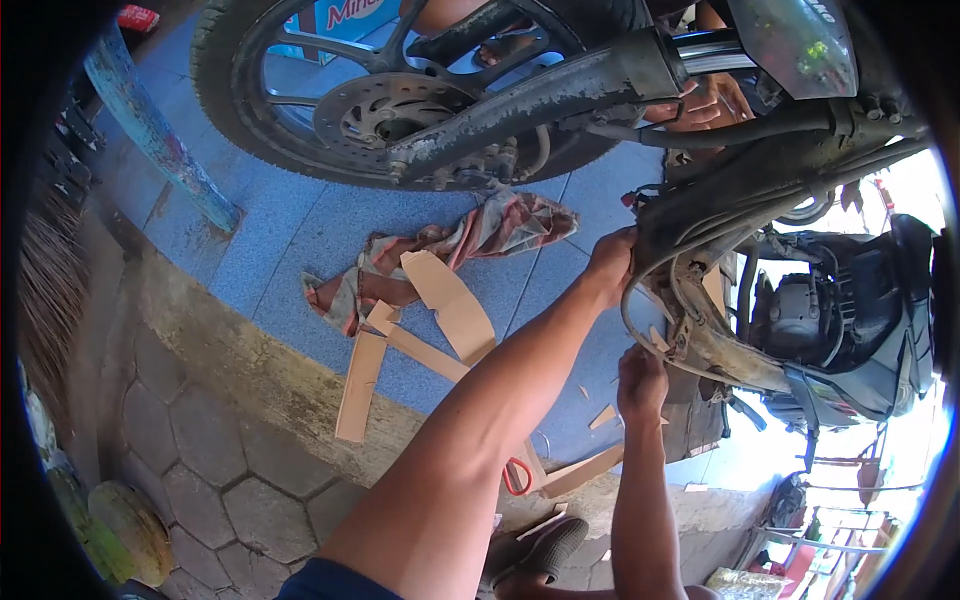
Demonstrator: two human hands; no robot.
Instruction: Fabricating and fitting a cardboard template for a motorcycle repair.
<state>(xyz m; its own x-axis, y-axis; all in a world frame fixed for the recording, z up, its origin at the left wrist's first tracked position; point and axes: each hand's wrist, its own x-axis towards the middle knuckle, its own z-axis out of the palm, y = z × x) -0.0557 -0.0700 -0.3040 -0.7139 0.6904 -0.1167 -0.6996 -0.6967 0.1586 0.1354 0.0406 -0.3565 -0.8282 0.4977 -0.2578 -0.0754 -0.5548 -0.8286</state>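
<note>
A motorcycle frame (725,205), stripped of covers, runs along the right side with cables along it. At its lower edge is my left hand (612,266), its fingers hidden behind the frame. Lower down, my right hand (642,384) is closed beside a looping cable (628,306) and the frame's underside. Whatever it pinches is hidden. Another person's hand (712,103) shows behind the front fork (540,110). The front wheel (235,120) with its brake disc rises at the top.
A checked rag (500,228) and cut cardboard pieces (448,305) lie on the blue tiles (275,215). Near the step edge is a red-handled tool (518,477). A blue post (160,135) stands at left; the motorcycle's engine (800,308) is at right.
</note>
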